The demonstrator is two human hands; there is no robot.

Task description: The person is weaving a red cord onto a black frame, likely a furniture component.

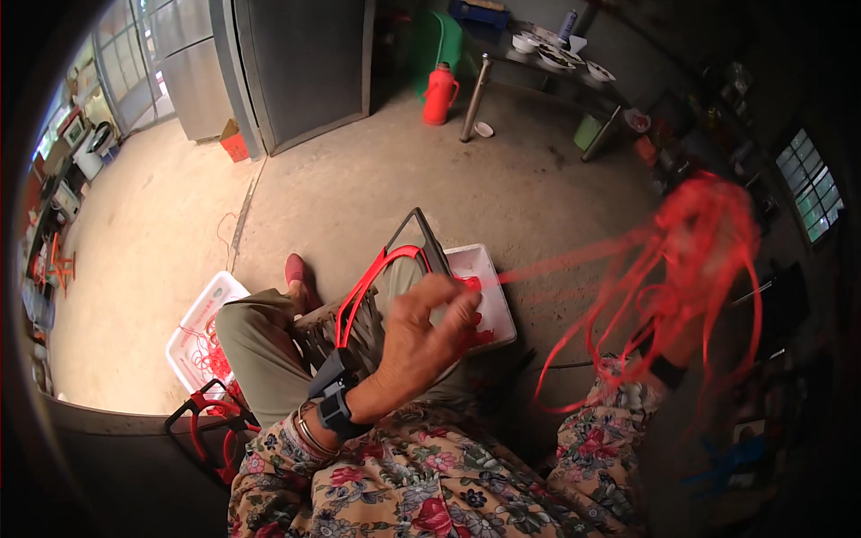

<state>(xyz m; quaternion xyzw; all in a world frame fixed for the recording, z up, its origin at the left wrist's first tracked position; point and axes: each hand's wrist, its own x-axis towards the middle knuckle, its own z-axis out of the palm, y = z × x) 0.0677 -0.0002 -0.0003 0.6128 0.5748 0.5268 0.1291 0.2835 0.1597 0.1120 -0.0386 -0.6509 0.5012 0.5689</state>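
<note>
L fingers (460, 312) on red strand (574, 258), R fingers (704, 235) w/ red bundle (731, 208), blurry

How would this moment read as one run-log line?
Left hand: pinching red strand | Right hand: blurred, holding red bundle | White tub: beyond left hand

On the bare concrete floor (170, 233), a white rectangular plastic basket (193, 316) with tangled red strands (212, 360) in it stands left of the person's left knee; a white square plastic tub (495, 300) stands right, beyond the left hand (417, 332). Farther right is the right hand (704, 249), amid loose red strands (731, 211). Ahead, white round bowls (556, 59) sit along the dark tabletop's (495, 45) near edge; a red thermos (439, 97) stands left of its near-left metal leg (476, 99).
</note>
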